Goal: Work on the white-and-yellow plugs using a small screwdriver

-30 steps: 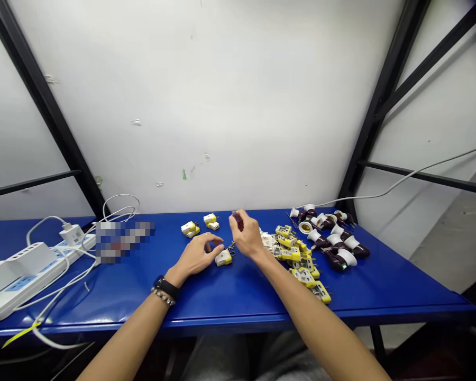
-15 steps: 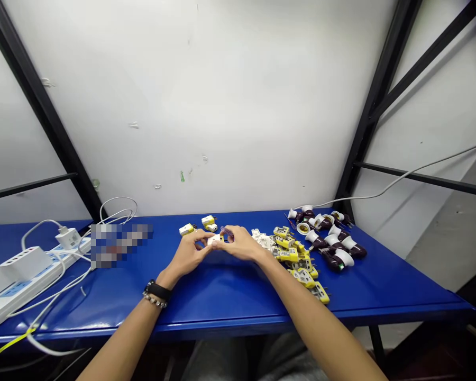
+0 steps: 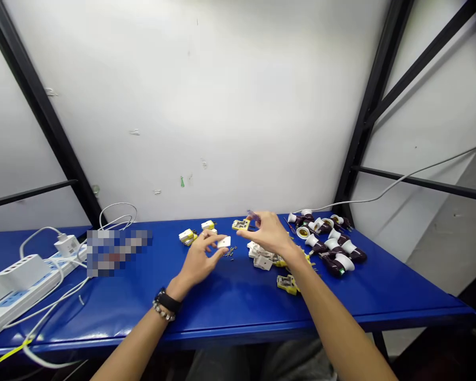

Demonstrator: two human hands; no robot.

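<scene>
My left hand pinches a small white plug cover with a hole in it. In my right hand is a yellow plug base, its inner metal parts facing up. A purple see-through handle also shows at the right fingers; the rest of that tool is hidden. Small screws lie scattered on the table between the hands. Beneath my right wrist is a pile of white covers and yellow plug bases, partly hidden by the forearm.
Several yellow-and-white plugs sit beyond my left hand. Dark lamp holders with white rims cluster at the right of the blue table. A power strip with loose white cables lies at the left, near a blurred patch.
My hands have moved apart. The white cover and yellow base, together between my fingers before, are now separate, cover in the left hand and base in the right. Screws now show between them.
</scene>
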